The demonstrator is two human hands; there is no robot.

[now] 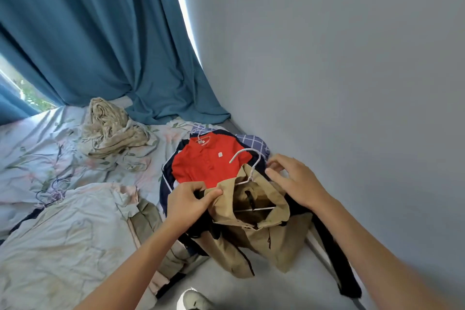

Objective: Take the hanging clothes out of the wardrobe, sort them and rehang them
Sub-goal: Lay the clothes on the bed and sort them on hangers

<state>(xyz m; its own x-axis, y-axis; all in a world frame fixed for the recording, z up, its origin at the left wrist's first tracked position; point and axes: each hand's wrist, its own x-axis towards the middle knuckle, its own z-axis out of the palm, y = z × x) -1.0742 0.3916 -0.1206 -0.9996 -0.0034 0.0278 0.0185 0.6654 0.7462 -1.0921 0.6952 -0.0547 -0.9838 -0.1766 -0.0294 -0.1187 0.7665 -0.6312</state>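
A tan jacket [254,241] on a white hanger [247,166] lies on top of a pile of clothes on the bed. My left hand [188,202] pinches the jacket's left collar edge. My right hand [293,180] hovers with fingers spread over the jacket's right shoulder, next to the hanger's neck; whether it touches the cloth is unclear. Behind the jacket lies a red polo shirt [208,161] on its own hanger, over dark navy garments [167,178] and a blue checked shirt [251,141]. A black strip of cloth [334,254] trails under my right forearm.
The bed carries a floral duvet [50,221] and a crumpled beige cloth [110,131]. Loose wire hangers [54,190] lie at left. A teal curtain [100,45] hangs behind, and a grey wall [352,83] stands close on the right. An olive garment [148,216] lies beside the pile.
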